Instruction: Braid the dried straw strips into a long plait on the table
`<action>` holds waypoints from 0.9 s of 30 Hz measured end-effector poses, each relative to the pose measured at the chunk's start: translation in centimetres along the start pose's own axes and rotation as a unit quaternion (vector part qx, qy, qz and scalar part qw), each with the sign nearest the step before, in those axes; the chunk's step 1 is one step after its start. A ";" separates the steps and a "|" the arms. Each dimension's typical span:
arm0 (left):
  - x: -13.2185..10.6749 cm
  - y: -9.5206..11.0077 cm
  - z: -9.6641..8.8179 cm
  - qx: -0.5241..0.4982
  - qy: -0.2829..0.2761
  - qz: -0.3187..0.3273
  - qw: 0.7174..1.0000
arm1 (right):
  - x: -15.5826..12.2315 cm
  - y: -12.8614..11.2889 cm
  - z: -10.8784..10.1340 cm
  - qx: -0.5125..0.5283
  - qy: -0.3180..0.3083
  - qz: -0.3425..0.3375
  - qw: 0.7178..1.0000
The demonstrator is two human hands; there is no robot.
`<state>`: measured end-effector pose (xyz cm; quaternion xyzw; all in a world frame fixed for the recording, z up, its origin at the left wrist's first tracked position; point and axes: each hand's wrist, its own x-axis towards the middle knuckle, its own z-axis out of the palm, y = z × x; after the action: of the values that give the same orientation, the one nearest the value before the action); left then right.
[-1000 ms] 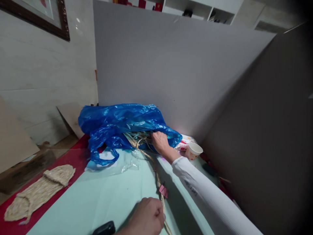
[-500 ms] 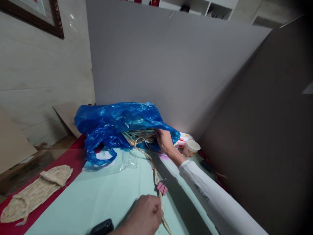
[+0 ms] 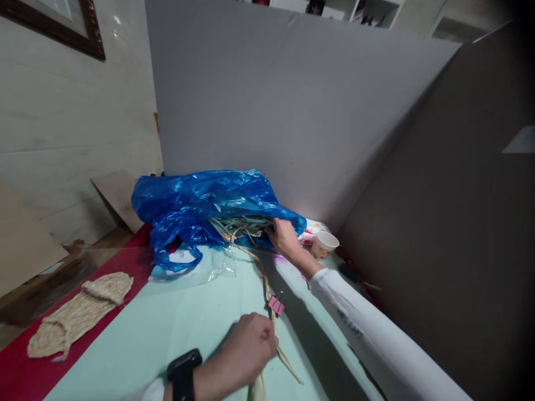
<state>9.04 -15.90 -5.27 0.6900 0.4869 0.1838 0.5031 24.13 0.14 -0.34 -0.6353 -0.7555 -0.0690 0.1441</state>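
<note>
Last second: left hand (image 3: 251, 348) moved forward along the braided straw cord (image 3: 262, 277), watch (image 3: 184, 370) now in view, fist just short of the pink binder clip (image 3: 276, 305). Fingers clenched round the cord, loose ends trail below. Right hand (image 3: 285, 236) stays at the mouth of the blue plastic bag (image 3: 196, 200), fingers curled into the raw straw bundle (image 3: 240, 225); can't tell which strand they pinch. Cord runs from bag to fist. Bag glossy, crinkled; straw flat, dry, fibrous; desk (image 3: 167, 328) smooth mint-green; coarse woven sandal (image 3: 79, 314) far left

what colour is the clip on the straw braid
Pink; the binder clip shows best in the head view.
</note>
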 end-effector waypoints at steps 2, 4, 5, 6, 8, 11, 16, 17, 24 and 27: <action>0.0 -0.2 -0.1 -0.011 -0.007 -0.003 1.000 | -0.9 0.2 -0.6 0.006 -0.002 -0.011 1.000; 0.0 -0.4 -0.2 -0.023 -0.021 -0.003 0.999 | -2.1 0.4 -1.5 0.016 0.004 -0.022 1.000; 0.0 -0.5 -0.3 -0.032 -0.031 -0.004 0.999 | -2.8 0.5 -2.1 0.022 0.008 -0.026 0.999; -0.1 -0.5 -0.3 -0.041 -0.042 -0.004 0.998 | -3.6 0.5 -2.7 0.028 0.013 -0.028 0.999; -0.5 -0.5 -0.4 -0.064 -0.061 -0.007 0.996 | -5.3 0.7 -4.0 0.041 0.021 -0.027 0.999; -1.6 -0.3 -0.6 -0.101 -0.082 -0.016 0.991 | -8.2 0.6 -6.1 0.063 0.026 -0.018 0.998; -4.5 0.0 -1.2 -0.145 -0.066 -0.011 0.987 | -13.5 -1.1 -9.2 0.116 0.023 -0.023 0.993; -4.9 -0.1 -1.3 -0.147 -0.058 -0.007 0.987 | -14.6 -1.7 -9.6 0.131 0.019 -0.029 0.991; -6.8 -1.6 -1.5 -0.096 0.005 0.041 0.995 | -20.0 -5.6 -10.5 0.235 -0.024 -0.077 0.969; -7.9 -0.8 -2.1 -0.057 0.046 0.061 0.995 | -21.1 -5.9 -11.2 0.250 -0.017 -0.069 0.966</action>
<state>3.41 -21.58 -3.19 0.6793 0.4552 0.2734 0.5065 23.02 -24.01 4.33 -0.5264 -0.7931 0.1234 0.2806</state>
